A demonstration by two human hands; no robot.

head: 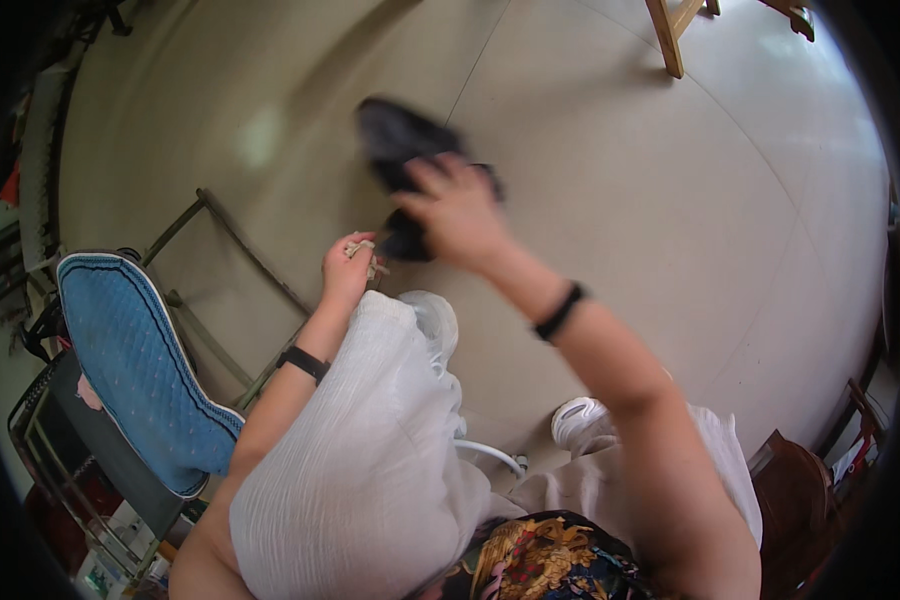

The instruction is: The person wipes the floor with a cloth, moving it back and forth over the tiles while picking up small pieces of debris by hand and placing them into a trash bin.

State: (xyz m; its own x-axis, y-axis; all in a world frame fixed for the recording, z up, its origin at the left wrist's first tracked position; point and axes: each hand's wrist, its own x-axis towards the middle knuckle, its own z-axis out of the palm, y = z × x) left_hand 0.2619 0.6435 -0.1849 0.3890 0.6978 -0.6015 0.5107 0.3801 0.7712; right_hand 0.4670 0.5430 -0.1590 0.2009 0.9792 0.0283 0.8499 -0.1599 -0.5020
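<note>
In the head view my right hand (454, 214) is stretched out over a dark shoe (405, 135), its fingers spread on it; both are blurred, and how firmly I hold it is unclear. A second dark piece (406, 236), perhaps another shoe, shows just below that hand. To its left, my left hand (349, 262) is closed around a crumpled beige cloth or tissue (361, 251). Each wrist wears a black band. Below the hands are my light trousers (367, 442) and white shoes (439, 322).
At the left stands a metal-framed chair with a blue quilted pad (135, 360), beside a bare metal frame (247, 255). Wooden legs (667, 37) reach the tiled floor (607, 187) at the top right. A brown object (791, 480) lies at the lower right.
</note>
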